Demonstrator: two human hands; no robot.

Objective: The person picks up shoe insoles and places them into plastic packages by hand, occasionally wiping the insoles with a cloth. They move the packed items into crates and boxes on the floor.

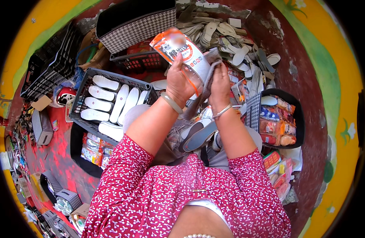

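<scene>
My left hand [180, 82] is closed round an orange-and-white printed plastic packet [193, 59], held tilted up in front of me. My right hand [219, 84] grips a soft grey-brown piece [208, 79], which looks like fabric, pressed against the packet's right edge. Whether part of that piece is inside the packet I cannot tell. Below my hands, grey shoe insoles [202, 136] lie at my lap among clear plastic wrapping.
On the left a dark plastic crate [74, 106] holds white insoles [120, 102]. A heap of loose insoles [240, 55] lies at the far right. A houndstooth basket [254, 107] of packaged goods stands at right, a larger houndstooth box [139, 29] at the back.
</scene>
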